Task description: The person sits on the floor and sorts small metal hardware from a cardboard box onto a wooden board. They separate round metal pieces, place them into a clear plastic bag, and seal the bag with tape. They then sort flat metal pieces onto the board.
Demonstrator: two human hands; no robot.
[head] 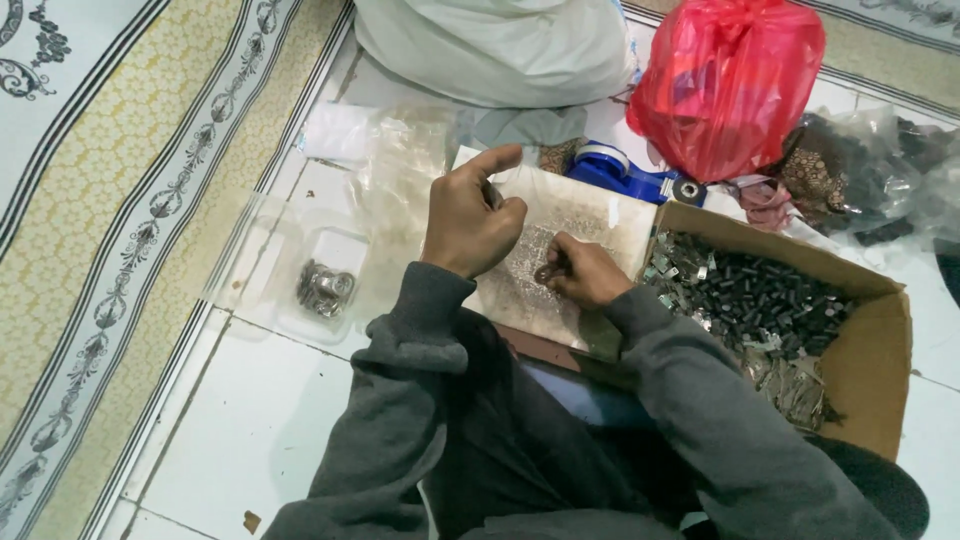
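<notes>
The left hand (468,222) is raised above a flat, pale rectangular board with a worn patterned surface (560,255), fingers curled in and thumb extended upward; a small dark object shows between the thumb and fingers, but its kind cannot be determined. The right hand (585,270) rests low on the same board, fingers closed over a small dark metal part (546,272) that lies against the board surface. Both arms wear grey sleeves. To the right of the board, touching its edge, stands an open brown cardboard box (880,350) filled with small dark and silvery metal pieces. To the left, on the white tiled floor, lies a clear plastic bag (290,255) containing a cluster of round metal rings (325,288). Beyond the board sit a blue tape dispenser (620,172), a knotted red plastic bag (725,85) and a large white sack (500,45).
</notes>
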